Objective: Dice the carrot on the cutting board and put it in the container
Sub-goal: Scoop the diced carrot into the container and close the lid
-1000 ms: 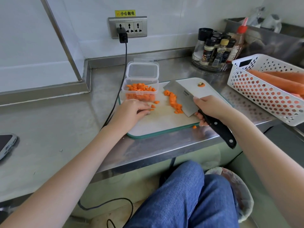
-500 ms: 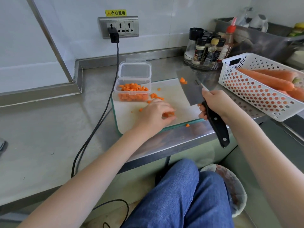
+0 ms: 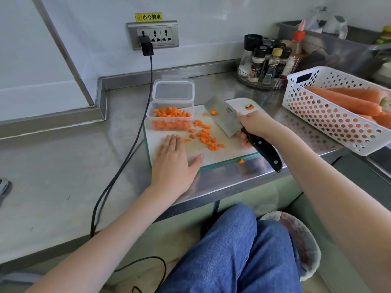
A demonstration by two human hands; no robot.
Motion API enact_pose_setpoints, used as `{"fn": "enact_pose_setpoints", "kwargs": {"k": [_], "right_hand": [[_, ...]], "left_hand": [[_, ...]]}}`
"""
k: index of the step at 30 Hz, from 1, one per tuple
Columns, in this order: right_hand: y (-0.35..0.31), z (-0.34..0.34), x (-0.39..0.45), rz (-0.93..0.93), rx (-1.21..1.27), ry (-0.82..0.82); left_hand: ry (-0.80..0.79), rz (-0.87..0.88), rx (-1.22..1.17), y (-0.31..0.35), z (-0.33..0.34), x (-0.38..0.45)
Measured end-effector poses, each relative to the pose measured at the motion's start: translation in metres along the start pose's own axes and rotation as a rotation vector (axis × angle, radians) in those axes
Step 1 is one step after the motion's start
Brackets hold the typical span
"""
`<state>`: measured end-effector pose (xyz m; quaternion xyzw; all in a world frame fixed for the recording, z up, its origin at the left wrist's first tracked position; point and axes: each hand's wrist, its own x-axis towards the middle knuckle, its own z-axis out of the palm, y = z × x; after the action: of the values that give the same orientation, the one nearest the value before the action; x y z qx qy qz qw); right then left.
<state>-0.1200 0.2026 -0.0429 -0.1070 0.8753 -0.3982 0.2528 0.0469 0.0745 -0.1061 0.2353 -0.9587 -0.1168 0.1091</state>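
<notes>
Head view, starting at the grip: the right hand point(image 3: 257, 125) is curled round the black handle of the cleaver point(image 3: 227, 119), right of centre in the frame, and holds the wide blade tilted above the far right part of the cutting board point(image 3: 228, 153), with a couple of carrot dice point(image 3: 214, 112) stuck to its face. The left hand point(image 3: 175, 155) lies flat on the near left part of the board, fingers straight and together, gripping nothing, fingertips just short of the loose diced carrot point(image 3: 206, 136) scattered across the middle of the board. The clear container point(image 3: 171, 119) stands at the board's far left corner with its lid hinged back, already holding a heap of dice. One stray piece point(image 3: 241, 161) lies on the steel counter just off the board's near edge. The risks from here look plain. If the blade comes down to sweep or scoop while the left fingers sit that close to the pile, they could be nicked. A quick push toward the container could scatter dice past its rim or off the board, as one has already gone. The light container may slide or tip if pushed by the blade. The dice clinging to the tilted blade could drop anywhere.
</notes>
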Motion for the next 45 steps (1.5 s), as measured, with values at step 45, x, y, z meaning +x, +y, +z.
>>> {"fn": "enact_pose_setpoints", "kwargs": {"k": [45], "right_hand": [[-0.033,0.02,-0.046,-0.137,0.303,0.008]], "left_hand": [[0.171,0.213,-0.385,0.064,-0.031,0.133]]}}
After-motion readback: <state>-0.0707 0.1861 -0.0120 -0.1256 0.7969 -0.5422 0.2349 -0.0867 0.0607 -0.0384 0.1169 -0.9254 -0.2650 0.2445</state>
